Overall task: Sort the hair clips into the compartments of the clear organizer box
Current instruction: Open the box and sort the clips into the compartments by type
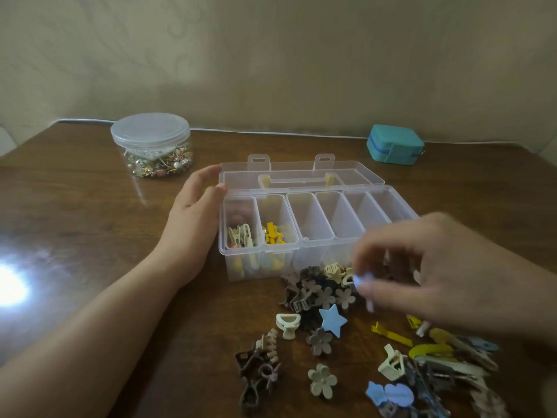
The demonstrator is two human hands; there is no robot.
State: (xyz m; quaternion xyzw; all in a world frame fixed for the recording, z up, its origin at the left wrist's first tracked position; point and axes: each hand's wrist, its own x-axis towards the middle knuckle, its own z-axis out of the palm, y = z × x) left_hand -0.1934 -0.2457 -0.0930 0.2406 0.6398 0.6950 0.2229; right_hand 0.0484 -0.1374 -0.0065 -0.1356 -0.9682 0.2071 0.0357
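Note:
The clear organizer box stands open on the wooden table, its lid folded back. Its leftmost compartment holds mixed clips; the second holds yellow clips; the others look empty. My left hand rests against the box's left end, fingers apart. My right hand hovers, blurred, over the box's front right corner, its fingertips pinched on a small pale blue clip. A pile of loose clips lies in front of the box, with a blue star clip among them.
A round clear jar of small trinkets with a lid stands at the back left. A teal case sits at the back right by the wall. More clips spread over the front right. A bright glare marks the table's left side.

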